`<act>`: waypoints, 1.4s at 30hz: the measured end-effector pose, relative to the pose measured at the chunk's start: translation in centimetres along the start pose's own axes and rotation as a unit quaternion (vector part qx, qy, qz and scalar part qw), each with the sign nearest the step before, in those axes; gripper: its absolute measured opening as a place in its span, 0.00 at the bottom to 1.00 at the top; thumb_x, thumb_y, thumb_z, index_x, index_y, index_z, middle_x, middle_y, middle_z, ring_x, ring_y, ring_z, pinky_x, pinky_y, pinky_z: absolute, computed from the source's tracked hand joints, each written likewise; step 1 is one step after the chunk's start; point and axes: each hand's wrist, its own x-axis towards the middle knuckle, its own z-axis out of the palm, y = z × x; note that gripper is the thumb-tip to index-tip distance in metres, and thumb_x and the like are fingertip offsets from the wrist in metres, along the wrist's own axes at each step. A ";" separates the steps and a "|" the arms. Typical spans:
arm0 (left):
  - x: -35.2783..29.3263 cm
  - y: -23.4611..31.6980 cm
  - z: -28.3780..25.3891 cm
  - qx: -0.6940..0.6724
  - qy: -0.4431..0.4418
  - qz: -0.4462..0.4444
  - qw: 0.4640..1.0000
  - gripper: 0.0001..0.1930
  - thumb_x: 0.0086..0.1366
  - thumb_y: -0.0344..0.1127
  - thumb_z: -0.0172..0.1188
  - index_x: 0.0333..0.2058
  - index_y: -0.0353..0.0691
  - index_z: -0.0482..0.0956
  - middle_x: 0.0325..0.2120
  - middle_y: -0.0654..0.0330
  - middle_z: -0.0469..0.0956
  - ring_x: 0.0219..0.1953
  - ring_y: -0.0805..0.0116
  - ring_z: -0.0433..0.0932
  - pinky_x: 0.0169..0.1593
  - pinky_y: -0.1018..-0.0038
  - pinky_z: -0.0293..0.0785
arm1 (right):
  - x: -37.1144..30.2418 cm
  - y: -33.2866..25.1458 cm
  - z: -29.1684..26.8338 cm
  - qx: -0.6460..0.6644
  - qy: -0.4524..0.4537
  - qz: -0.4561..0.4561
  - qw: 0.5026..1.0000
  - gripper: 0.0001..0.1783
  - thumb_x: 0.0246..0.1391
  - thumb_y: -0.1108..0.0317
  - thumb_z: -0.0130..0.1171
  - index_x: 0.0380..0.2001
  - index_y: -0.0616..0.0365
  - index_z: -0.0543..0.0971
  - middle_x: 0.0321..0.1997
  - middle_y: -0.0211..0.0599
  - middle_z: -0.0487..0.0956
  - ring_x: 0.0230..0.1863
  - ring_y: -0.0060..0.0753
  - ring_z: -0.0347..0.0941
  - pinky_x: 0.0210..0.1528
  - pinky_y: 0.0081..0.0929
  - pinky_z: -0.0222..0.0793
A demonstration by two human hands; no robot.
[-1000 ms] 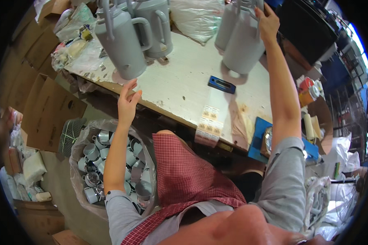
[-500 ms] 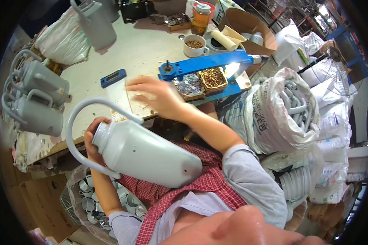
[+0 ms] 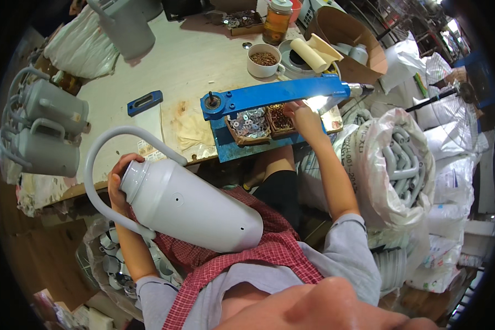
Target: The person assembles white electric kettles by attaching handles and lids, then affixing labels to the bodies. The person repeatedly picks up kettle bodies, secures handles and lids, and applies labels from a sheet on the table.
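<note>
A grey plastic jug [image 3: 203, 206] with a big curved handle [image 3: 95, 168] lies tilted across my lap, its neck toward the upper left. My left hand [image 3: 119, 179] is wrapped round the neck end, inside the handle's loop. Two small dark holes show in the jug's side. Farther right, my right hand [image 3: 306, 120] reaches into a small box [image 3: 282, 131] of tiny brass-coloured pieces, under the arm of a blue bench tool [image 3: 275, 94]. Its fingers are bent together; whatever they pinch is hidden. Beside that box sits a tray of flat metal washers [image 3: 250, 125].
More grey jugs [image 3: 55, 107] stand at the table's left edge. A blue slotted block [image 3: 145, 103] lies on the table [image 3: 187, 60]. A cup of small brown pieces [image 3: 263, 61] is behind the tool. A sack of curved grey handles [image 3: 393, 165] stands at my right.
My right hand has moved right, from over the table in front of the blue tool into the box of brass-coloured pieces. My left hand still holds the jug, which has shifted slightly left.
</note>
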 end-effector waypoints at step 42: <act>-0.6 -1.0 -0.3 0.063 0.100 0.012 0.993 0.28 0.57 0.56 0.58 0.39 0.32 0.74 0.38 0.55 0.71 0.43 0.65 0.70 0.51 0.72 0.62 | 0.6 -12.7 -4.2 0.186 0.066 -0.237 0.951 0.12 0.45 0.75 0.69 0.36 0.56 0.82 0.36 0.34 0.82 0.30 0.32 0.78 0.32 0.24 0.73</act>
